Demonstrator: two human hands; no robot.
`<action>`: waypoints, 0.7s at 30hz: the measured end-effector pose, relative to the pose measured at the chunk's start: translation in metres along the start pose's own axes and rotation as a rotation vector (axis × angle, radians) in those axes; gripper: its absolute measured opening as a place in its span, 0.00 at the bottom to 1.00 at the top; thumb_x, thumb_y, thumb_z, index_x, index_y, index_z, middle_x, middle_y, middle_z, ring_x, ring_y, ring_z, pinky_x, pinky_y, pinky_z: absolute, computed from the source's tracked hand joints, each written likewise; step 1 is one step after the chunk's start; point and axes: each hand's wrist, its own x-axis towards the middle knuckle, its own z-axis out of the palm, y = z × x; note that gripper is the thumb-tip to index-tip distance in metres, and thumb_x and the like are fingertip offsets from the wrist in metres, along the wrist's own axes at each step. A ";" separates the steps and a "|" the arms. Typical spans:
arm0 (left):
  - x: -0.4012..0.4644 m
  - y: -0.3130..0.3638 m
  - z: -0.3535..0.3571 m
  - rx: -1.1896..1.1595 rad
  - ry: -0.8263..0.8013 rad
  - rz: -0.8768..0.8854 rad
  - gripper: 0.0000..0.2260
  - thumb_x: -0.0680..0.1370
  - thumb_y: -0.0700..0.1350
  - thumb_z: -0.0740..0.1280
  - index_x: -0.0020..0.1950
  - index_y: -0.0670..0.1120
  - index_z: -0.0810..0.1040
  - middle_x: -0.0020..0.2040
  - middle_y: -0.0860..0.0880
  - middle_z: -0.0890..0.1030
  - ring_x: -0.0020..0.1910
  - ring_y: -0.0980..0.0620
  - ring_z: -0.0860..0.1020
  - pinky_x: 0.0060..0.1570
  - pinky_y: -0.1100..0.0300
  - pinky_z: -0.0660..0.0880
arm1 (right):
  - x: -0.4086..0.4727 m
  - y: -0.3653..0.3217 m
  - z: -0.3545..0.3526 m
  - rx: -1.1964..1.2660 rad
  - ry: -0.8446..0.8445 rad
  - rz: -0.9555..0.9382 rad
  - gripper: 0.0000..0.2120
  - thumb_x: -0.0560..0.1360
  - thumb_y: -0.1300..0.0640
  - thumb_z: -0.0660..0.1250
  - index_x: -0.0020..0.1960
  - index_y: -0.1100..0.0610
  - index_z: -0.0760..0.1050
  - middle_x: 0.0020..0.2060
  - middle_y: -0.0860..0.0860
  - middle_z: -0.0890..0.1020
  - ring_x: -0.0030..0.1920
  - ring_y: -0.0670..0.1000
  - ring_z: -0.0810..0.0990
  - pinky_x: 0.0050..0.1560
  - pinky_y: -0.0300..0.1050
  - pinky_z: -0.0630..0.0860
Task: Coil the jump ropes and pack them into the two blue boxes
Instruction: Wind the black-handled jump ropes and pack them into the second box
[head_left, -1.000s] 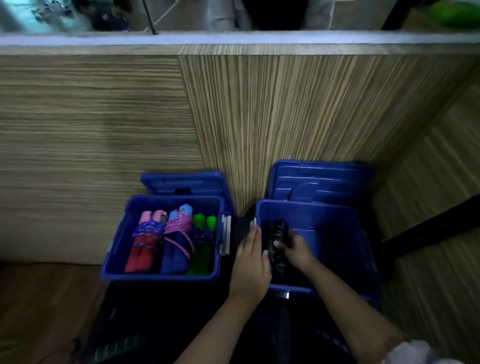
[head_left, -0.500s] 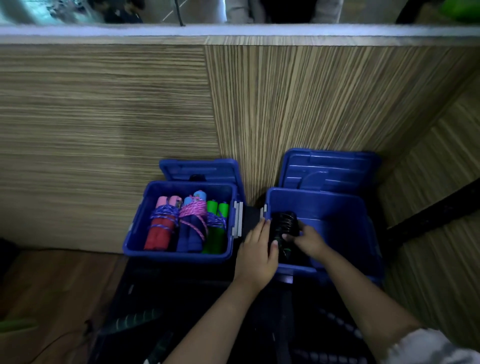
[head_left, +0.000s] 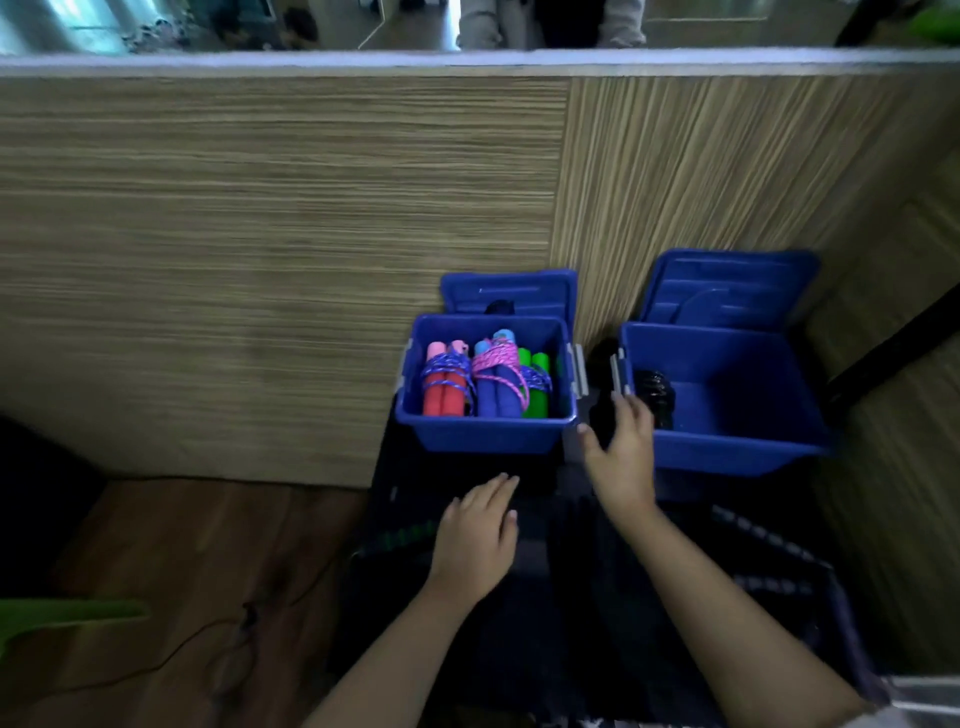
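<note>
Withdrawing from the right box (head_left: 727, 457): both hands, which half a second ago were at its near-left corner, the right one's fingers on the black coiled rope (head_left: 655, 397) there. The left hand (head_left: 475, 540) is now hovering low over the dark surface in front of the boxes, fingers relaxed and spread, grasping nothing. The right hand (head_left: 621, 449) is lingering at the gap between the two boxes, fingers loosely extended, also released; its fingertips are lying near the right box's left wall, though contact cannot be told. Judged meaning: the black rope is placed, and the hands are freeing themselves for the next rope.

Containers and contents:

- Left box (head_left: 488, 436), lid (head_left: 511, 291) standing open behind it against the wood-grain panel (head_left: 260, 260). Holding three coiled bundles side by side: red handles (head_left: 441, 397) bound in purple cord, dark blue handles (head_left: 498, 395) bound in pink cord, green handles (head_left: 535, 384) at the right. Appearing nearly full across its width.
- Right box, lid (head_left: 727, 288) likewise standing open behind. Holding only the black coiled rope, lying against the left wall; the remainder of the floor is showing bare blue.

Remaining stock: dark, striped shapes on the dim surface near the person may be further ropes, too dark to tell.
</note>
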 end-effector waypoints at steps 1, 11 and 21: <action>-0.011 -0.017 -0.007 0.037 -0.035 -0.039 0.22 0.78 0.50 0.56 0.70 0.49 0.72 0.68 0.50 0.75 0.65 0.51 0.75 0.59 0.46 0.75 | -0.020 -0.005 0.016 -0.005 -0.036 -0.007 0.26 0.72 0.63 0.70 0.67 0.67 0.67 0.68 0.64 0.65 0.69 0.62 0.65 0.71 0.46 0.58; -0.060 -0.118 -0.039 0.332 -0.356 -0.219 0.21 0.83 0.47 0.56 0.76 0.55 0.61 0.70 0.52 0.68 0.67 0.50 0.69 0.64 0.49 0.67 | -0.161 -0.025 0.113 -0.300 -0.731 0.409 0.47 0.73 0.44 0.69 0.77 0.50 0.39 0.72 0.60 0.53 0.69 0.62 0.64 0.65 0.48 0.68; -0.069 -0.098 -0.015 -0.069 -0.313 -0.315 0.21 0.80 0.45 0.62 0.74 0.47 0.66 0.61 0.44 0.74 0.59 0.44 0.75 0.57 0.55 0.72 | -0.154 -0.002 0.097 -0.065 -0.545 0.362 0.19 0.73 0.63 0.70 0.60 0.64 0.66 0.49 0.55 0.76 0.45 0.49 0.74 0.36 0.31 0.65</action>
